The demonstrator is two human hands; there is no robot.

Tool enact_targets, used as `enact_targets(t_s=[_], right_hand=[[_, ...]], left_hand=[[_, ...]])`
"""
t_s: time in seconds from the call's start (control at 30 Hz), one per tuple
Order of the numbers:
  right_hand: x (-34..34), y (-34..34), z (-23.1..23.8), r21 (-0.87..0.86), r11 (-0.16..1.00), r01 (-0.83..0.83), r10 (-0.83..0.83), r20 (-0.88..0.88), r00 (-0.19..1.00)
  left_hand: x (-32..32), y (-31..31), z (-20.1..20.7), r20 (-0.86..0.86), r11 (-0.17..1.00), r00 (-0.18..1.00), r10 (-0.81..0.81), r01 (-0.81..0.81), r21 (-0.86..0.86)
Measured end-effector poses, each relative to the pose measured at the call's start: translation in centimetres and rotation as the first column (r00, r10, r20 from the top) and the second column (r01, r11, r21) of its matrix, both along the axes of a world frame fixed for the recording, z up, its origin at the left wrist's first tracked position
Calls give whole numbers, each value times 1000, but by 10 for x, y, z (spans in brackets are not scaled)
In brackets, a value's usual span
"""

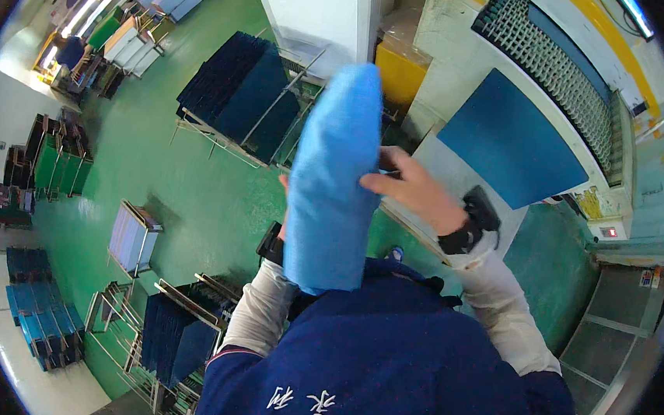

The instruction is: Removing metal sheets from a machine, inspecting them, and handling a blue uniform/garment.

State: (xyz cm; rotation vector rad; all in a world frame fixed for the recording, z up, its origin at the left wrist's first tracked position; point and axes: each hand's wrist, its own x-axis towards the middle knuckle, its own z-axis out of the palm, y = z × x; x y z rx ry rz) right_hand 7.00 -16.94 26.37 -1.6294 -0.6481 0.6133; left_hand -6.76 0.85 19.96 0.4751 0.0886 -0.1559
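A long light-blue cloth-like piece (334,184) with a rounded top stands up in front of my chest. Its kind is not clear; it looks soft and slightly wrinkled. My left hand (283,211) is at its left edge, mostly hidden behind it, with only a little of the fingers and palm showing. My right hand (421,191) reaches in from the right, fingers bent and closed at the piece's right edge. One fingertip lies over the blue surface. Dark bands with small black devices circle both wrists.
At right, a large dark-blue panel (513,140) lies on a machine bed below rows of rollers (549,72). Ahead stands a rack of dark panels (240,91) beside a white pillar (312,11). More racks (177,336) stand at left on the green floor (191,220).
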Motion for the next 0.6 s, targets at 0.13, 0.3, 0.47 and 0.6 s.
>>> enact_targets(t_s=[0.13,0.3,0.47,0.6], right_hand=[[-10,8,-1,197,979,48,33,-388,921],[21,-2,-12,17,969,248,-248,144,958],[11,15,-2,-255,949,187,44,692,721],[23,22,21,-266,945,190,69,731,678]], left_hand=[[8,-10,-5,-109,849,990,88,-18,529],[-7,-4,5,48,972,995,85,-93,214],[-3,-22,-3,-90,883,992,93,-40,468],[0,-21,-12,-255,950,953,165,-84,299]])
